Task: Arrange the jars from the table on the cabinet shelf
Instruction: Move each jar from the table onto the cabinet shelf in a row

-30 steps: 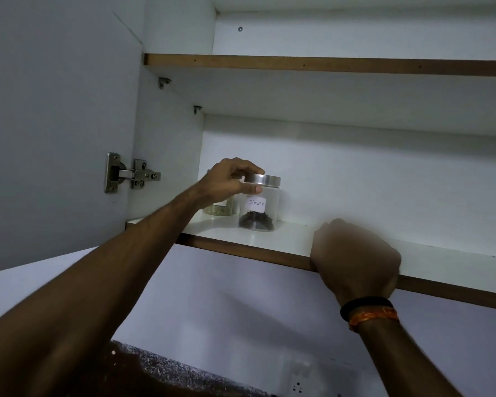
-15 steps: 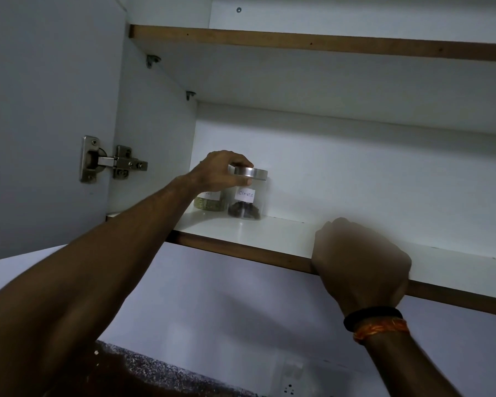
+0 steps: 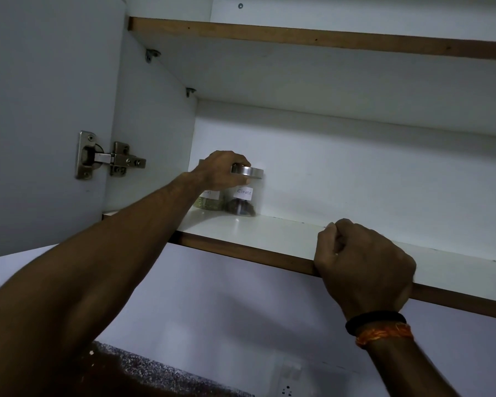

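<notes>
A clear jar [image 3: 245, 200] labelled "Cloves", with a steel lid and dark cloves inside, stands at the back left of the white cabinet shelf [image 3: 269, 236]. My left hand [image 3: 221, 170] grips its lid from above. Right beside it on the left stands a second jar [image 3: 209, 200] with greenish contents, mostly hidden behind my hand. My right hand [image 3: 361, 265] is curled in a fist and rests on the shelf's brown front edge, holding nothing that I can see.
The open cabinet door with a steel hinge [image 3: 106, 156] is at the left. An upper shelf [image 3: 327, 38] runs overhead. Below are a white wall with a socket [image 3: 287, 391] and a speckled dark countertop [image 3: 155, 373].
My left hand has slid the cloves jar further back and left, up against the other jar. My right hand has stayed on the shelf edge. The camera has shifted a little.
</notes>
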A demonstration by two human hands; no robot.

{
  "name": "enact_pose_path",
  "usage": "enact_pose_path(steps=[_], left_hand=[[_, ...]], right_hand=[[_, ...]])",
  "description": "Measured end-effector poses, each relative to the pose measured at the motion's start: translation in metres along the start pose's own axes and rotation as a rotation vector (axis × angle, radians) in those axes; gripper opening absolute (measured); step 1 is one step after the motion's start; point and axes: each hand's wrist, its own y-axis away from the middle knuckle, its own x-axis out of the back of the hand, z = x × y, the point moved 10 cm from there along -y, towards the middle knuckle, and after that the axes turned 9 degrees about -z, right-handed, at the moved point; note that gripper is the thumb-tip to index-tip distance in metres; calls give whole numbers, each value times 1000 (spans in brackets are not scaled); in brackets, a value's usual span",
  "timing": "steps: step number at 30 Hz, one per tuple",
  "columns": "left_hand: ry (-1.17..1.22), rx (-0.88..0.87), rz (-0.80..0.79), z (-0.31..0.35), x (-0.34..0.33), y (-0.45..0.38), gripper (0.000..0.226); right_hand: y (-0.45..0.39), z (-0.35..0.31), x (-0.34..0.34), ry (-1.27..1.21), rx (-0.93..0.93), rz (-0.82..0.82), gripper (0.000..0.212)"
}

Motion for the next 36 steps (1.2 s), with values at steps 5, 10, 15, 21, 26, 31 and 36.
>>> enact_pose_path(steps=[5, 10, 15, 21, 26, 31, 36], left_hand=[[10, 8, 1, 1, 3, 2, 38], [14, 38, -5, 1, 2, 3, 42], [69, 74, 67, 6, 11, 16, 59], [175, 28, 75, 36, 22, 54, 54], [258, -78, 125, 85, 31, 110, 43], [314, -173, 273, 136, 28, 193, 34], [354, -139, 289, 150, -5, 275, 28]], right_hand=[[1, 1, -1, 3, -12, -5, 40], [1, 2, -2, -8, -7, -8, 36], [0, 1, -3, 29, -31, -54, 33], [-2, 4, -5, 32, -68, -124, 32], [-3, 10, -17, 42, -107, -276, 33], [4, 3, -18, 74, -26, -328, 37], [48, -15, 2, 59, 63, -328, 45]])
